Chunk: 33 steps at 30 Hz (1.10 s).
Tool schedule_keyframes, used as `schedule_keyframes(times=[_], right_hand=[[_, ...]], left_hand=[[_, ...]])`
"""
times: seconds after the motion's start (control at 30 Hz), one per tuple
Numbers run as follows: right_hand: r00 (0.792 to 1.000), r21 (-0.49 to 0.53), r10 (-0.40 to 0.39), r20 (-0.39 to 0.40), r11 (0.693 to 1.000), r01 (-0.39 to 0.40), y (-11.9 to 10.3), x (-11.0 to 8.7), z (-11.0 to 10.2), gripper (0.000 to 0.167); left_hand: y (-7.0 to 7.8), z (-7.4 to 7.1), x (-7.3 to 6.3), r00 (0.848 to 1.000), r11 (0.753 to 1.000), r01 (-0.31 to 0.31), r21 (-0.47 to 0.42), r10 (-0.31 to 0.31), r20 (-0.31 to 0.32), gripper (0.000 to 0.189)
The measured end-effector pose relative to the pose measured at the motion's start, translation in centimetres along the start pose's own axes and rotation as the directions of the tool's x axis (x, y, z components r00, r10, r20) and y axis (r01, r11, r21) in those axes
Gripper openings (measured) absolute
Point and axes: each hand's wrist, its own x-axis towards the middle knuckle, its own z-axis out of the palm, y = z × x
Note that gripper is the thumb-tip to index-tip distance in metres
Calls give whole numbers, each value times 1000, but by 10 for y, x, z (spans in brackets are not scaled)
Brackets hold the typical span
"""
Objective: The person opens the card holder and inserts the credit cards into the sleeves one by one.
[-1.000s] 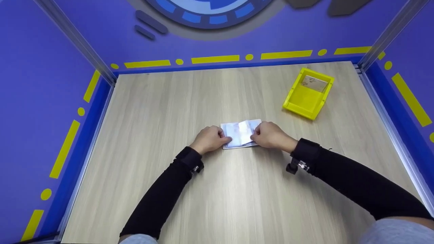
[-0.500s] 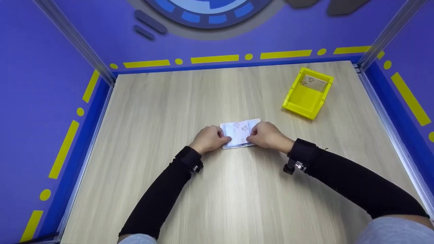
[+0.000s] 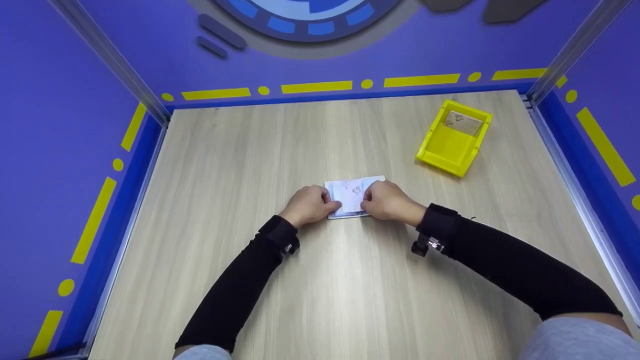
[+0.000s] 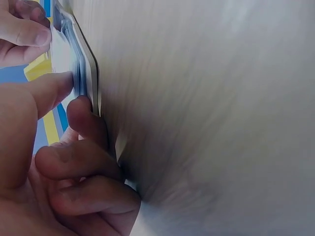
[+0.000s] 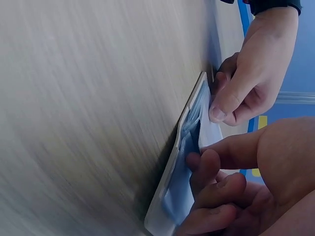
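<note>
A small booklet (image 3: 374, 180) lies spread on the table, with a stiff pale cover (image 5: 160, 209) and thin bluish leaves. My left hand (image 3: 307, 204) holds its left edge, the thumb on top and the fingers at the side and below. Over the left part of the booklet lies a white sheet (image 3: 349, 196) with small brownish print. Its right edge is pinched between thumb and index finger of my right hand (image 3: 391, 201). From the right wrist view, that edge stands raised above the blue leaf (image 5: 181, 167). Whether the sheet is loose or bound in cannot be told.
A yellow bin (image 3: 426, 161) stands at the back right of the wooden table (image 3: 240, 165). Inside, a card (image 3: 463, 123) with similar brownish print leans against its back wall. Blue-purple panels (image 3: 55, 125) enclose the table at the back and both sides.
My right hand has moved left across the booklet with the sheet's edge. The glare on the sheet has gone and its print now shows. My left hand has stayed in place.
</note>
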Motion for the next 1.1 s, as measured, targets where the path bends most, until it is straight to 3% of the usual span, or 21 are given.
schedule_keyframes(times=[0.2, 0.27, 0.33, 0.43, 0.5, 0.57, 0.83, 1.1], right_hand=[[1000, -40, -16, -17, 999, 15, -4, 3, 3, 22], [999, -47, -29, -31, 999, 27, -4, 4, 5, 21], [999, -48, -35, -41, 998, 33, -5, 4, 6, 20], [998, -35, -33, -50, 999, 31, -5, 6, 7, 19], [998, -25, -26, -51, 999, 25, -5, 7, 7, 19], [999, -15, -15, -50, 1000, 14, -5, 8, 7, 19], [998, 23, 17, -66, 1000, -15, -6, 10, 8, 13], [993, 22, -19, -120, 1000, 22, -5, 10, 10, 10]], left_hand=[[-3, 0, 1, 999, 999, -38, 1, 38, -16, 26], [-16, 10, 10, 997, 997, -71, 8, 71, -42, 24], [-17, 10, 10, 996, 997, -74, -2, 74, -43, 23], [-16, 11, 10, 997, 998, -70, -5, 69, -41, 23], [-4, 2, 1, 999, 999, -39, -8, 39, -20, 23], [-3, 2, 0, 999, 999, -34, 10, 34, -22, 23], [-2, 1, 0, 999, 999, -32, 24, 33, -31, 23], [-7, 4, 2, 997, 998, -61, 7, 61, -53, 21]])
